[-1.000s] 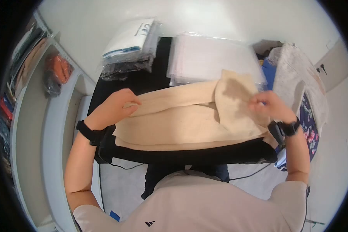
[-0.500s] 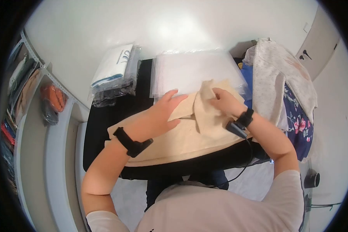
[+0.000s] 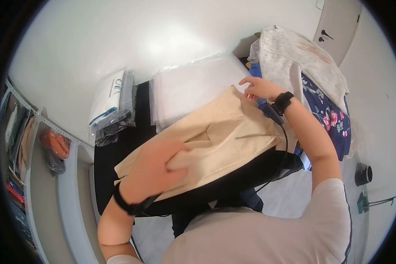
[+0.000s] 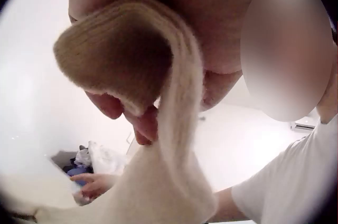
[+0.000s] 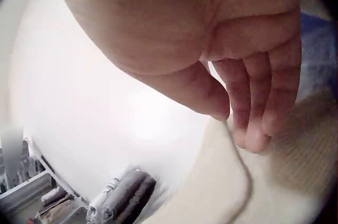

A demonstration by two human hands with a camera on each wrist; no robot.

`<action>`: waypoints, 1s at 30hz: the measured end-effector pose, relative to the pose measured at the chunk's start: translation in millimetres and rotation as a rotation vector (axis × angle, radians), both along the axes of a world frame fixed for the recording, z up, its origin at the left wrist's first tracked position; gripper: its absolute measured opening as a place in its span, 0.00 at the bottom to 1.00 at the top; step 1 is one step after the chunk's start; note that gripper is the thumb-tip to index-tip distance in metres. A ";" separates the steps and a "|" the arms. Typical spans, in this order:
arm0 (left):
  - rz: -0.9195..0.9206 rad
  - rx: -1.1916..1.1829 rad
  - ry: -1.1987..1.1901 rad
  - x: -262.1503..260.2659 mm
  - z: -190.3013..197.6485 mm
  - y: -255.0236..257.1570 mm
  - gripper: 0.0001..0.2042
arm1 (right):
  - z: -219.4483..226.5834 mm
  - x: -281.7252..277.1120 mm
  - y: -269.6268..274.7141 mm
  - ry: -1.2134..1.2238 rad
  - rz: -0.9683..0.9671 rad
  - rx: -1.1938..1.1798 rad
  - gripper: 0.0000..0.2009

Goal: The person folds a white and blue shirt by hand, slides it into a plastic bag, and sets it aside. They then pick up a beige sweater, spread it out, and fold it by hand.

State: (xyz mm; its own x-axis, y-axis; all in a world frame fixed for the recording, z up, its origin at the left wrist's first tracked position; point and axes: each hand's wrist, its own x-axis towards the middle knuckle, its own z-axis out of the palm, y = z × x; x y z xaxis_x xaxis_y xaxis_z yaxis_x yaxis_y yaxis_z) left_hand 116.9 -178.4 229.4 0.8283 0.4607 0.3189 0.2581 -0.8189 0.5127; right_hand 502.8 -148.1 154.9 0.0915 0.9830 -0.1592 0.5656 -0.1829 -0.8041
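A cream knit sweater (image 3: 226,127) lies folded lengthwise across the black-covered table (image 3: 119,127). My left hand (image 3: 154,167), blurred in the head view, is over its left half. In the left wrist view, the left fingers (image 4: 142,129) curl round a ribbed sleeve end (image 4: 113,50), lifting it so the sleeve (image 4: 182,113) hangs below. At the sweater's far right corner is my right hand (image 3: 262,89), its fingers loosely extended. The right wrist view has its thumb tip right at the fabric edge (image 5: 240,160), apart from the fingers.
Clear plastic bags (image 3: 193,83) lie flat behind the sweater. Bagged folded clothes (image 3: 112,103) are stacked at the far left. A speckled light garment (image 3: 290,53) and a navy floral one (image 3: 325,110) are heaped on the right. Shelving (image 3: 61,189) stands along the left.
My left hand reached right across the sweater, then came back left with the sleeve end. My right hand let go of the cloth and moved to the far corner. The view has turned.
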 end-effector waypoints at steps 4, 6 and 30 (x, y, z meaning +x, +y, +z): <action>-0.124 0.034 -0.046 -15.4 20.4 -27.5 0.10 | -38.5 16.0 10.1 0.283 -0.056 -0.150 0.30; -0.171 0.026 -0.012 -19.8 32.0 -40.1 0.09 | -50.2 17.1 16.7 0.358 -0.060 -0.161 0.33; -0.271 -0.392 -0.116 -44.4 18.2 -37.4 0.10 | -82.0 44.5 21.0 -0.039 0.008 0.020 0.11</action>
